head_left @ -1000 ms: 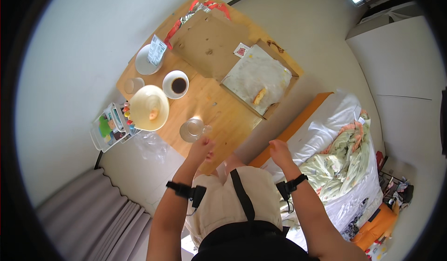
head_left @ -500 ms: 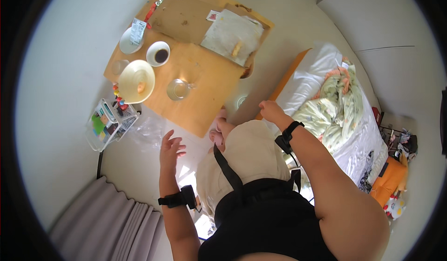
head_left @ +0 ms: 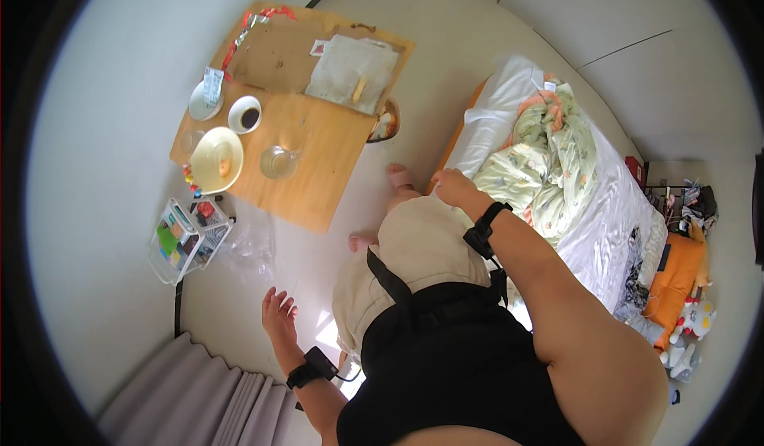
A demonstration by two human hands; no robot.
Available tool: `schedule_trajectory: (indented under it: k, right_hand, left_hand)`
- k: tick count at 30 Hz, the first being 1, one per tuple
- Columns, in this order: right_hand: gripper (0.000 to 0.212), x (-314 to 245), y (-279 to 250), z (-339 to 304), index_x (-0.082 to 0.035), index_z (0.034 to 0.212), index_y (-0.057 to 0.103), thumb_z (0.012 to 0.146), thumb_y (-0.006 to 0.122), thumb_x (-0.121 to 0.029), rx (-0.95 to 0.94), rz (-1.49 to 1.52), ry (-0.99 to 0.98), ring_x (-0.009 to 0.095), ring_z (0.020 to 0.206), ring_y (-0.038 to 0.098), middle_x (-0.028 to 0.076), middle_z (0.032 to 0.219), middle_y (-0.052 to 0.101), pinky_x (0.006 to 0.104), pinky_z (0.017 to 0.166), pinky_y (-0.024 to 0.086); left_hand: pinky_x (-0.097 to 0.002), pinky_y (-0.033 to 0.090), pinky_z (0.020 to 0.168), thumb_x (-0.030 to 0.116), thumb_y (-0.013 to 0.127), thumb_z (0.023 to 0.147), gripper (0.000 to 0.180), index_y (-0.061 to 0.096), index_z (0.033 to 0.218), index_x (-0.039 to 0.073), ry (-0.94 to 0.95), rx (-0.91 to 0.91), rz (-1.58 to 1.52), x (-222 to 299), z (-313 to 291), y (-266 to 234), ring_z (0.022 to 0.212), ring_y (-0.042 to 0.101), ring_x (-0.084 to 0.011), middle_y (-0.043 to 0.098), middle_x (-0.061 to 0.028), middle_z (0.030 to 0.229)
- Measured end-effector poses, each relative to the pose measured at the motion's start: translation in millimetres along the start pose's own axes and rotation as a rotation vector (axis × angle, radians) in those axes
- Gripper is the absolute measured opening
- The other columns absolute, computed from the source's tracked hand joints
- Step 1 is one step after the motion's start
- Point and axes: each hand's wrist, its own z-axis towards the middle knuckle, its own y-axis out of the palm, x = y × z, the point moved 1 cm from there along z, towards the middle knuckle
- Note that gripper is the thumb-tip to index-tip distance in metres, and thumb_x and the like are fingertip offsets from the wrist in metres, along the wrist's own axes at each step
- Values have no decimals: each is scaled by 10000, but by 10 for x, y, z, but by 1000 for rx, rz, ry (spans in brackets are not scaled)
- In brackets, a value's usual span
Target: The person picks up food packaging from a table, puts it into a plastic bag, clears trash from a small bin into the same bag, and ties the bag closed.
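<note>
- Head view: left hand [head_left: 278,316] raised off to the side, fingers loosely spread.
- Nearest it, a clear bag [head_left: 251,247] on the floor [head_left: 318,263], just off the tabletop's [head_left: 318,183] near edge.
- Right hand [head_left: 452,187]: fingers curled, by the bed's [head_left: 601,247] left edge; cannot tell if pinching anything.
- Mug [head_left: 278,162], beige bowl [head_left: 208,148] along tabletop's near edge, bowl at left corner.

A pale wall [head_left: 95,151] is rising at nine o'clock, and a grey pleated curtain [head_left: 191,398] is hanging between seven and eight. A wooden table [head_left: 326,155] is standing between ten and eleven, a white-sheeted bed [head_left: 605,239] is stretching along three. Pale floor [head_left: 430,56] is showing at twelve, bright light [head_left: 327,331] is falling near seven.
</note>
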Motion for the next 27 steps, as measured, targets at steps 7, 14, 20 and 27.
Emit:
schedule_trajectory:
  k: [7,14,20,27]
  right_hand:
    - [243,322,-440,379,-37,939,596,739,477,-107,66,56,-68,316,943,533,163,974,585,380,818,429]
    - [207,903,-1083,1134,-61,908,598,740,495,-125,27,4,-54,321,916,536,152,934,588,395,795,434]
    - [201,1377,-1559,1942,-61,912,591,758,474,-116,89,125,-102,331,906,531,154,912,586,412,753,437]
    - [210,1904,-1707,1888,-71,930,590,768,473,-135,308,433,-12,307,941,522,128,960,586,391,774,437]
  left_hand:
    - [-268,435,589,190,485,862,264,475,1108,94,29,-8,-21,118,149,633,741,536,-151,556,-34,899]
    - [-263,444,586,173,488,861,255,481,1105,101,97,43,-11,454,196,1848,737,549,-146,565,-36,900]
    - [-254,450,567,152,484,865,244,481,1095,71,78,-11,74,583,173,2837,708,565,-150,582,-40,857]
    - [-247,438,558,155,490,864,246,479,1088,54,-1,-145,302,852,325,3718,693,560,-146,577,-59,855]
